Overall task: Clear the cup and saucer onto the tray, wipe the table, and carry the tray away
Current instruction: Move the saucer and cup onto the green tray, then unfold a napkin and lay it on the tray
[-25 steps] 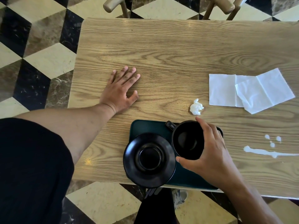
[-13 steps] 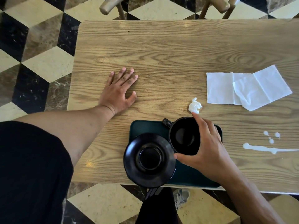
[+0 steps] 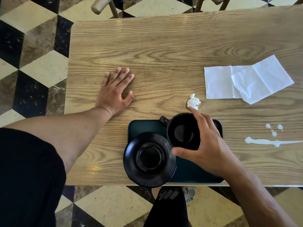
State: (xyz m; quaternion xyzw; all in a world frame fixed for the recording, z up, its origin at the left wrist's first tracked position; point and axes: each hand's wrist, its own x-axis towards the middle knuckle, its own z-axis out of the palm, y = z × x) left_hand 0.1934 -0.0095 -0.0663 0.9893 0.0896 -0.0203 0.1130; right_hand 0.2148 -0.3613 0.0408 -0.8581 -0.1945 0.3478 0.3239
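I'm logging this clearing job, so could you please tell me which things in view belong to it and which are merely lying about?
Job:
cup
saucer
tray
table
spilled white streak
napkins
crumpled tissue

Lying about:
chairs

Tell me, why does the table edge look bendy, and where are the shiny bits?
In the head view, the wide-angle lens bows the table edges outward; soft glare patches sit on the wood near the far edge and beside the saucer. The black cup is so dark that its inside shows little detail. The right hand looks slightly soft, the left hand sharper.
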